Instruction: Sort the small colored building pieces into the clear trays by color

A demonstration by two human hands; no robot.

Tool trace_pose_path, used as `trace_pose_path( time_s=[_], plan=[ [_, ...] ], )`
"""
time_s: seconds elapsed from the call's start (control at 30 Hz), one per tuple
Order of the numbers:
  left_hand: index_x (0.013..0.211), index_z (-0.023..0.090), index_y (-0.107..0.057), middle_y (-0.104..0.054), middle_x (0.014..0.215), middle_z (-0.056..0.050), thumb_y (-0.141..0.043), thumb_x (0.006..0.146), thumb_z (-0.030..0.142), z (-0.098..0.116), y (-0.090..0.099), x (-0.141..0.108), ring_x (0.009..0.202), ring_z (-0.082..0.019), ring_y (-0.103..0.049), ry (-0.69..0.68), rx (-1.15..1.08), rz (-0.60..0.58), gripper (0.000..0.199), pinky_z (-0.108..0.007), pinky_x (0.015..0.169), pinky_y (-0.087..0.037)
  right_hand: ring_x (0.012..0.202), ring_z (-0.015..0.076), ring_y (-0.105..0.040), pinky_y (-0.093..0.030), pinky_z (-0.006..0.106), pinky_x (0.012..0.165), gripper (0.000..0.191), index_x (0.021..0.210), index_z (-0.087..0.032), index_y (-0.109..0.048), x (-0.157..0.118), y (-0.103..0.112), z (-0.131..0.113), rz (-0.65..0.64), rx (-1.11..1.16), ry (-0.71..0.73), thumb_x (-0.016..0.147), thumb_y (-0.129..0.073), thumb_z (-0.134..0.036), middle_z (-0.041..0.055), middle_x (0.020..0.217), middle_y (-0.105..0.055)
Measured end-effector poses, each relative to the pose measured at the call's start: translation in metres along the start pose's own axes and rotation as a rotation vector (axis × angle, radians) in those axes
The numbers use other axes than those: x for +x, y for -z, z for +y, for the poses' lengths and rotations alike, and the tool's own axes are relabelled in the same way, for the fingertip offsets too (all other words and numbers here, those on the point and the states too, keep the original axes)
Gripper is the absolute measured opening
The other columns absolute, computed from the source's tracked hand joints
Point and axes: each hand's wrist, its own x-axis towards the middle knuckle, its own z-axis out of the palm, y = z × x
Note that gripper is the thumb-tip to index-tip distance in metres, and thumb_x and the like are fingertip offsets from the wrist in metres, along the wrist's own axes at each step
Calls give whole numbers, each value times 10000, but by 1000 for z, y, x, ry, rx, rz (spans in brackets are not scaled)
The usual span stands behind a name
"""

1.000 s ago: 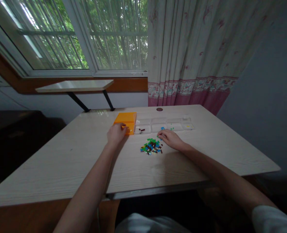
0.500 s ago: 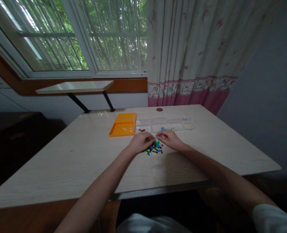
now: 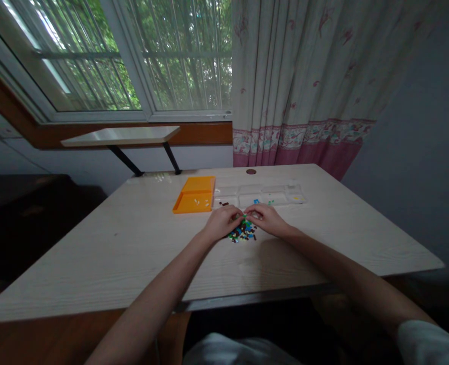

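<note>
A pile of tiny building bricks [image 3: 243,233] in brown, blue, green, white and yellow lies on the table. Over its far edge my left hand [image 3: 225,221] and my right hand [image 3: 265,218] meet, fingertips almost touching. Both hands have their fingers curled into a pinch; what sits between the tips is too small to make out, though green shows there. Behind them is a clear compartment tray [image 3: 249,189] with a few brown, blue, green and yellow bricks sorted apart. Left of the tray stands an orange box [image 3: 196,184] holding several white pieces.
The pale wooden table [image 3: 141,258] runs to the window wall, with a dark round cable cap [image 3: 251,172] near its back edge. A small raised shelf [image 3: 121,135] on black legs stands at the back left. A curtain [image 3: 285,91] hangs behind the table.
My right hand's fingertips have come closer to those of my left hand above the pile. The whole view has shifted slightly; the tray and the box stay in place.
</note>
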Motion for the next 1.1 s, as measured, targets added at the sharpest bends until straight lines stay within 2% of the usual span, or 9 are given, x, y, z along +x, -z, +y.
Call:
trace_pose_path(
  time_s=[0.13, 0.4, 0.57, 0.67, 0.8, 0.9, 1.1],
  plan=[
    [858, 165, -620, -575, 732, -26, -488, 817, 289, -1, 1, 0, 673, -120, -521, 6, -21, 18, 186, -220, 617, -384, 774, 143, -569, -419, 247, 692, 218, 934, -185, -618, -1, -1, 3, 11, -17, -8, 776, -585, -331, 39, 839, -654],
    [849, 167, -620, -557, 686, -17, -494, 812, 296, 3, 5, 0, 650, -119, -512, -7, -26, 28, 185, -219, 602, -384, 742, 136, -569, -419, 235, 673, 165, 826, -187, -644, -1, -1, 4, 35, -55, 11, 795, -563, -327, 30, 764, -642],
    [905, 174, -620, -580, 807, -42, -427, 850, 311, -4, 12, -1, 729, -130, -538, 30, 13, 48, 242, -231, 663, -410, 691, 128, -563, -425, 239, 649, 195, 839, -192, -653, -1, 7, 2, 132, -96, -26, 814, -526, -337, 35, 776, -645],
    [920, 195, -628, -577, 887, -50, -412, 852, 307, -12, 16, -3, 797, -150, -552, 67, 106, -2, 253, -245, 700, -425, 677, 129, -559, -431, 246, 644, 197, 852, -195, -657, -1, 16, 4, 223, -118, -39, 817, -524, -337, 40, 792, -650],
    [928, 208, -637, -581, 932, -53, -424, 831, 264, -18, 18, -5, 886, -175, -559, 50, 167, -121, 240, -266, 754, -441, 717, 141, -572, -439, 259, 675, 191, 859, -203, -658, -2, 24, 11, 305, -141, -14, 823, -523, -332, 40, 793, -651],
    [958, 212, -639, -583, 961, -56, -429, 815, 213, -19, 17, -5, 946, -181, -552, 44, 160, -161, 254, -275, 803, -441, 760, 154, -583, -442, 273, 707, 191, 858, -210, -659, -2, 26, 14, 316, -163, -11, 825, -520, -336, 45, 814, -656],
    [956, 218, -648, -592, 970, -65, -429, 808, 174, -24, 13, -5, 995, -188, -541, 26, 145, -166, 268, -282, 810, -447, 774, 156, -584, -444, 278, 724, 190, 869, -210, -656, -3, 28, 17, 301, -180, -6, 831, -510, -326, 46, 837, -656]
  ],
)
